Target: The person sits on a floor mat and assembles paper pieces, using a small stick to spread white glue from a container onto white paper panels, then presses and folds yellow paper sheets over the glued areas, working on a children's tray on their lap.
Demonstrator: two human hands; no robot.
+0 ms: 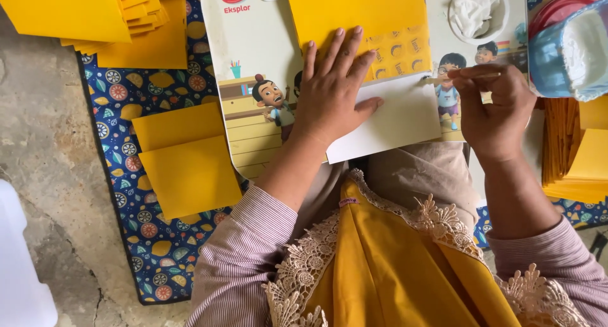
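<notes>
Yellow sheet [361, 13] (top cut off)

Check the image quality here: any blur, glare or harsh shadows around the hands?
Head view: soft, even daylight, no glare. The left hand pressing the yellow paper is sharp; the blue cup near the lens is blurred. The right hand holds a thin stick, slightly soft.

1. You wear a long-sleeved top of fine mauve-and-white pinstriped cloth; the left sleeve [244, 251] ends in a ribbed cuff, and the right sleeve [563, 257] matches it.
2. Over your chest hangs a mustard-yellow cloth [386, 263] edged with cream lace trim [304, 270].
3. Your left hand [332, 92] and right hand [491, 108] are bare, with no rings or watch showing.
</notes>
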